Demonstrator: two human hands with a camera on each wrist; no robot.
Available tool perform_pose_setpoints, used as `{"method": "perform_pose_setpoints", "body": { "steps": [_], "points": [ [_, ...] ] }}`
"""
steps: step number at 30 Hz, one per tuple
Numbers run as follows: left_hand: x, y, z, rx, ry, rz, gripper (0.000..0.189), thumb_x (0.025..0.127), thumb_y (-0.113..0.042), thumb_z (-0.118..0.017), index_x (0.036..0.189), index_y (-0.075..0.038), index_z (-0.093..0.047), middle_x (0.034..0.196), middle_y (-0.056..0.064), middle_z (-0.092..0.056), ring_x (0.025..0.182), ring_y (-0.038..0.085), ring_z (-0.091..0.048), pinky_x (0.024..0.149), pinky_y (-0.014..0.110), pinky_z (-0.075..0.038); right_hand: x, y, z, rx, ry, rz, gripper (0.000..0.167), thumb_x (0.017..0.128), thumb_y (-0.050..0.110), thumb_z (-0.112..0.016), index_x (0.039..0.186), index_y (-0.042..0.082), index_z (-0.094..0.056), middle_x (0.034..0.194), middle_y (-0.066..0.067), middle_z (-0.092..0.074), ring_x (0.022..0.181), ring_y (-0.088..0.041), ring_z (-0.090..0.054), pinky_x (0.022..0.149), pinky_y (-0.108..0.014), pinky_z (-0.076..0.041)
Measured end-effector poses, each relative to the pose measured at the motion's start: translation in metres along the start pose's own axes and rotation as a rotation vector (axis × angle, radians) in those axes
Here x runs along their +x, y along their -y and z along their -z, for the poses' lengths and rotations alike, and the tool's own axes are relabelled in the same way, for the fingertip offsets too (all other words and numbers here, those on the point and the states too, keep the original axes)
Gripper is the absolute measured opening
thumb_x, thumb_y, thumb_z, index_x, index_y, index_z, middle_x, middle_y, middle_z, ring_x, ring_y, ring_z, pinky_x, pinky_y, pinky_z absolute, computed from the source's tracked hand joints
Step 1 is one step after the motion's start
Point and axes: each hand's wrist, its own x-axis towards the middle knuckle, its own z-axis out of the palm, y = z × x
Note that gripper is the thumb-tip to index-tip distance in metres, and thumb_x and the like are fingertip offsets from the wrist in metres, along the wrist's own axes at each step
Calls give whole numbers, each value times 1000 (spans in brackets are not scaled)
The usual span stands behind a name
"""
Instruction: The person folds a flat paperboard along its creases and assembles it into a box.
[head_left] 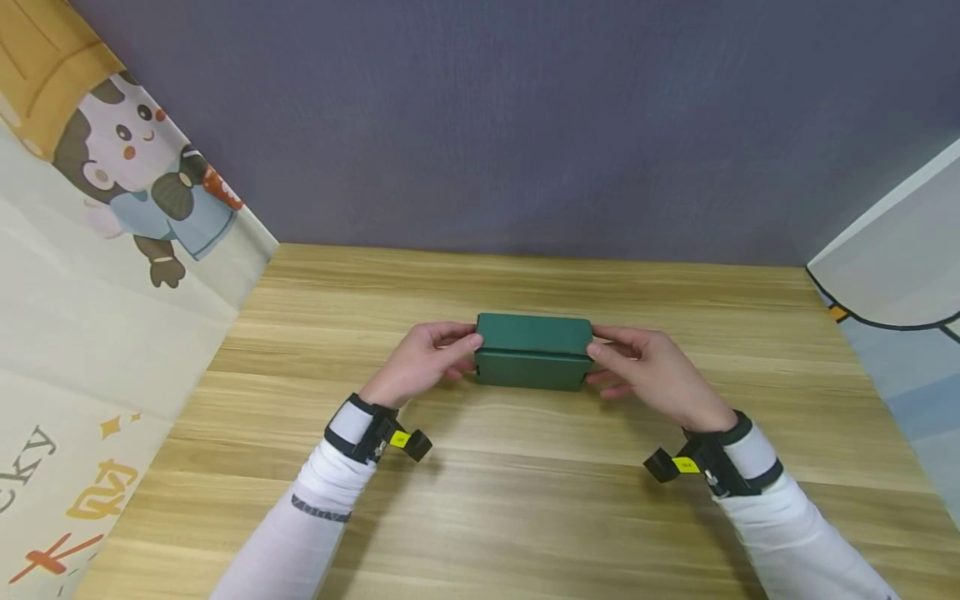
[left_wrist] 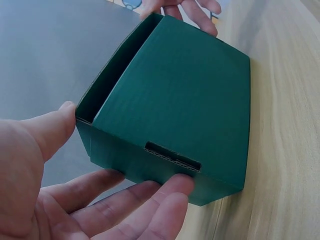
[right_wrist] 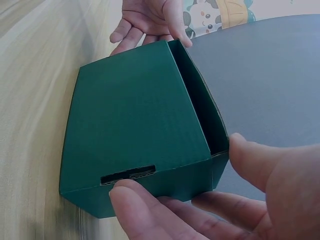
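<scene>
A small green cardboard box point(head_left: 533, 352) sits on the wooden table between both hands. Its lid point(head_left: 536, 333) is on top, and the wrist views show a dark gap along the lid's edge. At the box's left end, my left hand point(head_left: 429, 360) holds it, thumb at the lid corner and fingers along the side. My right hand point(head_left: 651, 371) grips the right end the same way. A slot point(left_wrist: 172, 156) is cut near the edge of the box at the left end, and a matching slot point(right_wrist: 128, 174) shows at the right. The inside of the box is hidden.
The wood-grain table point(head_left: 525, 483) runs back to a dark grey-blue panel point(head_left: 540, 125). A printed cloth with a cartoon figure point(head_left: 142, 158) hangs at the left, and another pale printed cloth point(head_left: 900, 275) at the right. Each wrist wears a strap with a small black camera point(head_left: 417, 445).
</scene>
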Motion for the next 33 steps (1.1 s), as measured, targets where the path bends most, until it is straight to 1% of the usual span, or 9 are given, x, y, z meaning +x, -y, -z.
{"method": "perform_pose_setpoints", "body": {
  "steps": [10,18,21,28,33],
  "points": [
    [2,3,-1,10,4,-23,58,90,-46,-64,135,-11,-54,120,9,-66,98,35,-68,84,47,-56,-1,-1,-1,-15,-16,35,69,92,44,-62,148,11,-38,137,-18,-54,101,-36,-68,75,-43,-59],
    [3,3,-2,14,-8,-32,57,89,-44,-66,135,-11,-54,122,9,-65,96,35,-68,84,46,-56,-1,-3,-2,-31,-33,46,67,92,43,-62,147,12,-39,134,-17,-56,101,-36,-68,74,-44,-59],
    [1,4,-2,16,-8,-38,57,89,-44,-66,135,-11,-55,121,9,-66,96,34,-68,84,46,-56,-3,-3,-4,-36,-42,46,67,92,44,-62,147,13,-40,131,-17,-58,100,-36,-68,74,-43,-59],
    [-2,6,-1,24,-4,-41,56,89,-42,-66,135,-12,-55,120,10,-66,95,32,-69,84,45,-56,-6,-3,-9,-45,-59,43,67,92,44,-62,147,13,-40,137,-15,-54,99,-34,-69,74,-43,-59],
    [-5,5,0,19,1,-34,55,90,-40,-66,136,-12,-54,120,10,-66,96,33,-68,85,46,-56,-9,-3,-13,-53,-71,42,67,91,45,-63,147,14,-40,137,-15,-54,98,-33,-69,74,-43,-59]
  ]
}}
